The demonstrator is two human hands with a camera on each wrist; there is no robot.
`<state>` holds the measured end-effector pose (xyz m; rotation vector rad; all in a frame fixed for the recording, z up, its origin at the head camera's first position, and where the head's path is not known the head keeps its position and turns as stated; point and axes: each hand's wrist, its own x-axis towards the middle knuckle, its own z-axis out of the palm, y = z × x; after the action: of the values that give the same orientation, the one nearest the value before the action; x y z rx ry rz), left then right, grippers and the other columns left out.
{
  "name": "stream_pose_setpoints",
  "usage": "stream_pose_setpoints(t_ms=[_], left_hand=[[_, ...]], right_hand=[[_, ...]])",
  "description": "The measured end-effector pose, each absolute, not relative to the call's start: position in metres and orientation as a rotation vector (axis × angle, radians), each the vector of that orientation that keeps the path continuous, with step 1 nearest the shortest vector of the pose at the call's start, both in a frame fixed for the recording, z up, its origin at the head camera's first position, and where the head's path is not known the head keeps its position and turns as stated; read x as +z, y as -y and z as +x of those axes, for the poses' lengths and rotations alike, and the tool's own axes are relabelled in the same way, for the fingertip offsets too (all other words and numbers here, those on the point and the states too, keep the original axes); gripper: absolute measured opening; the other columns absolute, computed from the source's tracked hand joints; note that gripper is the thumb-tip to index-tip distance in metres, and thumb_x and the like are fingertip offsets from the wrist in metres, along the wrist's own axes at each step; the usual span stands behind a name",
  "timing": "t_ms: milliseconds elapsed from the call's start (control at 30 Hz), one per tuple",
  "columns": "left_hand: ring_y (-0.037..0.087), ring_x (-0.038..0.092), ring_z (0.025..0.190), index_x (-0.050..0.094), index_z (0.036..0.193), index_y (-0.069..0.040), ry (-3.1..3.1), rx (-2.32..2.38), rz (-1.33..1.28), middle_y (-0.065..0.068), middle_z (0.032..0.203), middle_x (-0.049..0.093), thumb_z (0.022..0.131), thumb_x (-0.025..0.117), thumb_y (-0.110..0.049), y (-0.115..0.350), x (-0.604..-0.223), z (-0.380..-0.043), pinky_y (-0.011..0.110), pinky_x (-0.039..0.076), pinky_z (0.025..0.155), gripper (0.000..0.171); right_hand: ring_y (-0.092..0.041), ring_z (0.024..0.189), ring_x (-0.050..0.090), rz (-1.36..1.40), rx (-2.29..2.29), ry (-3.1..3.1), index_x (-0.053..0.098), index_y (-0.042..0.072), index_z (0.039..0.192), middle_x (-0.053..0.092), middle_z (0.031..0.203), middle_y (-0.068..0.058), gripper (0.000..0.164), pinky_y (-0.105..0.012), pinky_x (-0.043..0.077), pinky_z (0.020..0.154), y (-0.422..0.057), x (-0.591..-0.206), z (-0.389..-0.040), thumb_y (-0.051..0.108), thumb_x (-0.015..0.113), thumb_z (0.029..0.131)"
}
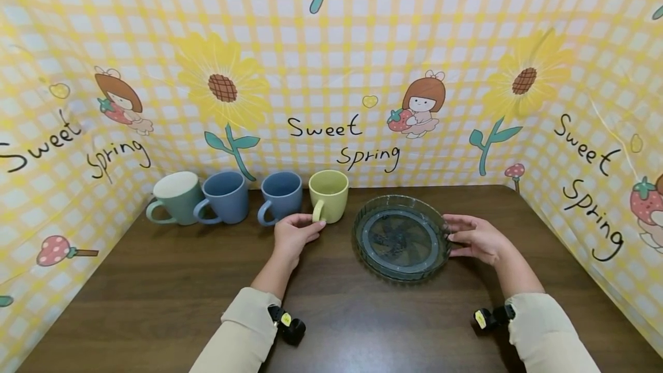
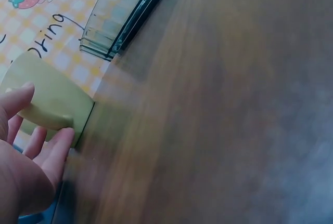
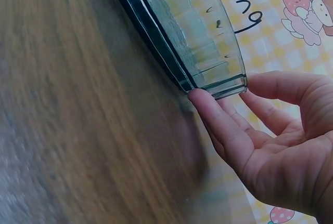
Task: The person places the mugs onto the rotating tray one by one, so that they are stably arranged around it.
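Fingers of the left hand [image 1: 294,239] are pinching the handle of the far yellow-green mug [image 1: 335,201]. The right hand [image 1: 479,239] is gripping the right rim of the glass dish [image 1: 397,239], just right of that mug.

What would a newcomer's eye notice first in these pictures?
Probably the yellow checked cloth with big sunflowers, hung behind and beside the table. Then the row of four mugs toward the table's back left, where the left hand holds the yellow-green mug by its handle, and, to their right, the transparent dish, its edge touched by the right hand.
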<state>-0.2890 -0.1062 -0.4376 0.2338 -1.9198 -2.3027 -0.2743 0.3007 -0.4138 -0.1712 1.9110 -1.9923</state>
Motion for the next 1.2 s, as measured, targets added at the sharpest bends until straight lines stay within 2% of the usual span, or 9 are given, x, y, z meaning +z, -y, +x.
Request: stream_pose_setpoints(t_ms=[267,400,667,900,1200], left_hand=[[0.010,0.063,0.066,0.065,0.092,0.012,1.872,-2.223,0.258,0.005,0.076,0.064,0.075,0.075,0.011,0.1023,-0.4381,-0.2886,0.021,0.057,0.062,0.020],[0.010,0.059,0.070,0.066,0.092,0.010,1.848,-2.184,0.298,0.002,0.075,0.064,0.073,0.078,0.010,0.1012,-0.4390,-0.2884,0.018,0.054,0.060,0.022],[0.010,0.060,0.067,0.068,0.096,0.015,1.725,-2.212,0.313,0.004,0.074,0.063,0.072,0.079,0.012,0.1021,-0.4424,-0.2898,0.020,0.057,0.061,0.027],[0.010,0.063,0.065,0.069,0.096,0.015,1.719,-2.208,0.318,0.004,0.073,0.064,0.072,0.080,0.012,0.1032,-0.4466,-0.2897,0.022,0.058,0.062,0.027],[0.011,0.064,0.065,0.067,0.098,0.017,1.669,-2.266,0.275,0.006,0.075,0.063,0.073,0.076,0.016,0.0999,-0.4436,-0.2894,0.024,0.059,0.063,0.026]], right_hand=[[-0.017,0.100,0.060,-0.165,-1.989,-1.923,0.031,-0.006,0.146,0.055,0.121,-0.008,0.060,-0.042,0.058,0.079,-0.3010,-0.4151,-0.2729,-0.006,0.057,0.092],[-0.016,0.100,0.059,-0.160,-1.987,-1.934,0.029,-0.006,0.147,0.053,0.124,-0.010,0.061,-0.042,0.058,0.080,-0.3023,-0.4170,-0.2715,-0.005,0.056,0.093],[-0.016,0.099,0.060,-0.163,-2.030,-1.895,0.033,-0.004,0.146,0.051,0.122,-0.011,0.058,-0.040,0.058,0.079,-0.3012,-0.4185,-0.2684,-0.005,0.056,0.093],[-0.018,0.100,0.057,-0.140,-2.016,-1.920,0.029,-0.004,0.148,0.048,0.125,-0.014,0.061,-0.041,0.058,0.079,-0.2987,-0.4195,-0.2687,-0.005,0.055,0.094],[-0.017,0.099,0.061,-0.145,-2.026,-1.903,0.024,-0.007,0.149,0.055,0.119,-0.009,0.063,-0.041,0.058,0.078,-0.2993,-0.4181,-0.2695,-0.006,0.054,0.094]])
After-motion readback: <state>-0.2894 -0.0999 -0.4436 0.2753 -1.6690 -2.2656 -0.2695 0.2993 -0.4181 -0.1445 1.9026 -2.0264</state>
